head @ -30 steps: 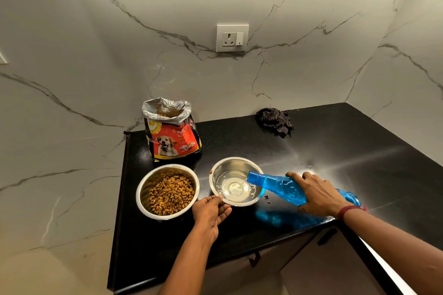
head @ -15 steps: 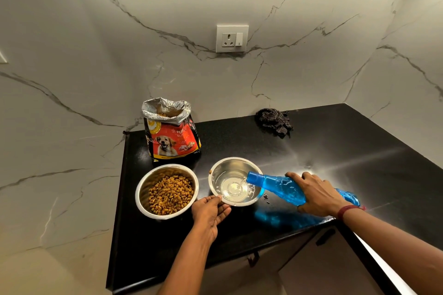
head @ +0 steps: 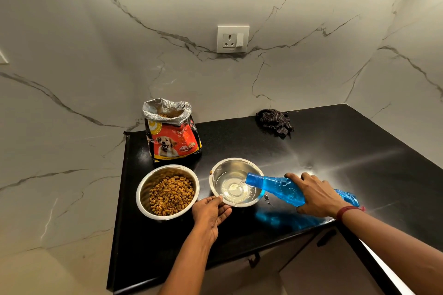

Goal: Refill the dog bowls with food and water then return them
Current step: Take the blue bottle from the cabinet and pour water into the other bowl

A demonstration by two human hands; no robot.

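Note:
Two steel bowls stand side by side on the black counter [head: 239, 230]. The left bowl [head: 143, 189] holds brown kibble. The right bowl [head: 217, 171] holds a shallow pool of water. My right hand [head: 316, 195] grips a blue plastic bottle [head: 280, 187] that lies nearly level, its open mouth over the right bowl's rim, and a thin stream runs from it into the water. My left hand [head: 209, 214] pinches that bowl's near rim between thumb and fingers.
An open red dog food bag [head: 171, 137] stands behind the kibble bowl near the wall. A crumpled dark checked cloth [head: 274, 122] lies at the back of the counter. Marble walls close the back and right. Cabinet doors with dark handles [head: 326, 237] sit below the counter's front edge.
Water keeps running from the bottle and the pool in the right bowl has spread a little. Both hands stay where they were.

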